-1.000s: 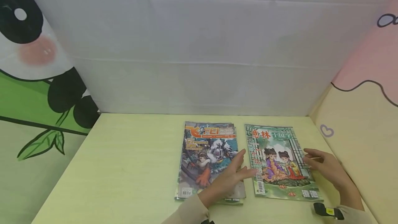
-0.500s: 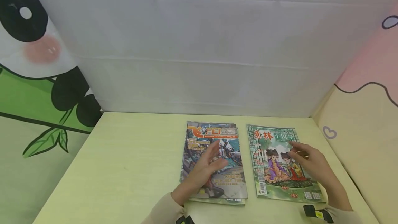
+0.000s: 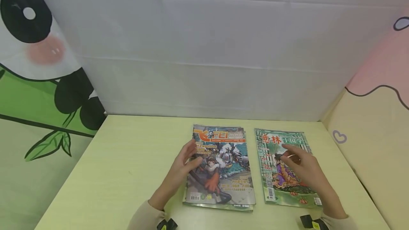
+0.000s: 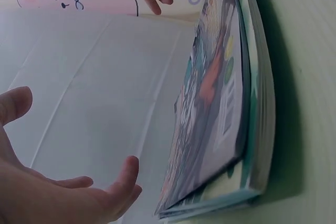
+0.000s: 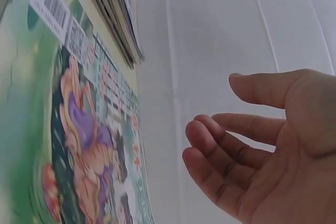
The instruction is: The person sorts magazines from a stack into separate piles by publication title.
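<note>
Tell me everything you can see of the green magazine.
The green magazine lies flat, cover up, on the pale yellow table, right of the magazine stack with a gap between. Its paper-looking cover shows red title characters, cartoon figures and, near the lower left corner, a barcode. The right hand hovers over it, apparently without touching, and hides part of the cover.

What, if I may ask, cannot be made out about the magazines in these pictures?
Head view: part of the cover picture on the green magazine, hidden behind the right hand.
Head view: the covers beneath the FEI magazine, which lies over them.
Left wrist view: the lettering on the FEI cover, too blurred and slanted to read.
Right wrist view: the rest of the magazine stack, cut off by the top edge.
</note>
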`<state>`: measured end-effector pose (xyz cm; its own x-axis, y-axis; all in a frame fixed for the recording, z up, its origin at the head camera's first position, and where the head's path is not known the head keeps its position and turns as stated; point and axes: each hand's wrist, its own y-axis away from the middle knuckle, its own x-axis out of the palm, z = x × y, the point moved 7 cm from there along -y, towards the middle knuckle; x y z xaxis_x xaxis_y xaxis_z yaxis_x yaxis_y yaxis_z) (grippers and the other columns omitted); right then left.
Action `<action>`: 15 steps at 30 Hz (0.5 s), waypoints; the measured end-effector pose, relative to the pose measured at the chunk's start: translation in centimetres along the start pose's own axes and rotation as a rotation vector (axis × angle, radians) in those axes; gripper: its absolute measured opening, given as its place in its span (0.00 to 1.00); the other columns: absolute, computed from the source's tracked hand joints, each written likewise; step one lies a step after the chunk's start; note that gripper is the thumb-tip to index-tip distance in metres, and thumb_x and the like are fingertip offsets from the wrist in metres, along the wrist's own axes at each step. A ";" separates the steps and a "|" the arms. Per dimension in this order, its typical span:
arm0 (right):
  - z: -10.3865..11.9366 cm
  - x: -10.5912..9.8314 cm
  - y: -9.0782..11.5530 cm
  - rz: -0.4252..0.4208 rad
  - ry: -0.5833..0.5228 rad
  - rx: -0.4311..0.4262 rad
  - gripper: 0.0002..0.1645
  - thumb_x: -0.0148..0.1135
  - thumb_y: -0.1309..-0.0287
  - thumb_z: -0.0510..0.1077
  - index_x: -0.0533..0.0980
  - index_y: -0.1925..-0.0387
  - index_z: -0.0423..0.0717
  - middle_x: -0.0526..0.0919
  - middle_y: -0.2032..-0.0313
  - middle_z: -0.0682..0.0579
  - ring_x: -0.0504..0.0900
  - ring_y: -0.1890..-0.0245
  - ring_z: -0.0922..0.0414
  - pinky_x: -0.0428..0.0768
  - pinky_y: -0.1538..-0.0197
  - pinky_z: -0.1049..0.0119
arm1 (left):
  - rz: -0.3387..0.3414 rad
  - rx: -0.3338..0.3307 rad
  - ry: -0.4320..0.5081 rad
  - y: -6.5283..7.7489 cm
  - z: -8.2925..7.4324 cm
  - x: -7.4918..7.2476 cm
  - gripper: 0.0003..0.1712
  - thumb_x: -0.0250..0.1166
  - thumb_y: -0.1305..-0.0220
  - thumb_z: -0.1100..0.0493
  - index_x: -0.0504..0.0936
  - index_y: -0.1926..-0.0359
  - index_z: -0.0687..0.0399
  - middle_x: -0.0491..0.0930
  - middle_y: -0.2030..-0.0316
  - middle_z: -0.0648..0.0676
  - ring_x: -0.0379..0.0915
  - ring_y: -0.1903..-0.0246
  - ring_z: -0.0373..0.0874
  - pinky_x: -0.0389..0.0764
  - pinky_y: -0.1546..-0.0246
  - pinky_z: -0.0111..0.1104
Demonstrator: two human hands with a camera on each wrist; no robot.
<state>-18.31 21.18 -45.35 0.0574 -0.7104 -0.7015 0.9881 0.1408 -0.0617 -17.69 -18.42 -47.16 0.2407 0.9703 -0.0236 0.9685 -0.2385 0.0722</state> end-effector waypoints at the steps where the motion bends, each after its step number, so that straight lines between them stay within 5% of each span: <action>1: 0.3 0.2 0.0 -0.003 -0.002 -0.003 0.30 0.69 0.22 0.39 0.76 0.27 0.30 0.88 0.54 0.48 0.90 0.57 0.50 0.86 0.56 0.69 | -0.014 0.003 -0.001 0.0 -0.1 -0.5 0.48 0.65 0.21 0.58 0.51 0.12 0.64 0.53 0.15 0.72 0.51 0.16 0.71 0.57 0.18 0.65; 9: 2.1 2.0 -0.2 -0.005 -0.021 -0.012 0.30 0.70 0.24 0.38 0.76 0.26 0.32 0.88 0.57 0.51 0.89 0.60 0.54 0.88 0.55 0.69 | -0.080 -0.009 -0.023 0.3 -0.2 -2.6 0.45 0.64 0.21 0.59 0.55 0.13 0.66 0.57 0.16 0.71 0.56 0.18 0.70 0.61 0.20 0.66; 15: 2.9 3.6 -0.1 0.030 -0.107 0.017 0.31 0.69 0.23 0.39 0.74 0.24 0.34 0.88 0.54 0.48 0.89 0.62 0.52 0.88 0.66 0.65 | -0.127 -0.013 -0.070 0.3 -0.2 -3.2 0.43 0.66 0.21 0.60 0.59 0.15 0.69 0.61 0.18 0.71 0.60 0.20 0.70 0.66 0.21 0.63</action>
<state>-17.82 16.63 -45.76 0.1012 -0.7759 -0.6227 0.9879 0.1522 -0.0291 -18.17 -21.59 -46.88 0.1209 0.9873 -0.1028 0.9906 -0.1132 0.0774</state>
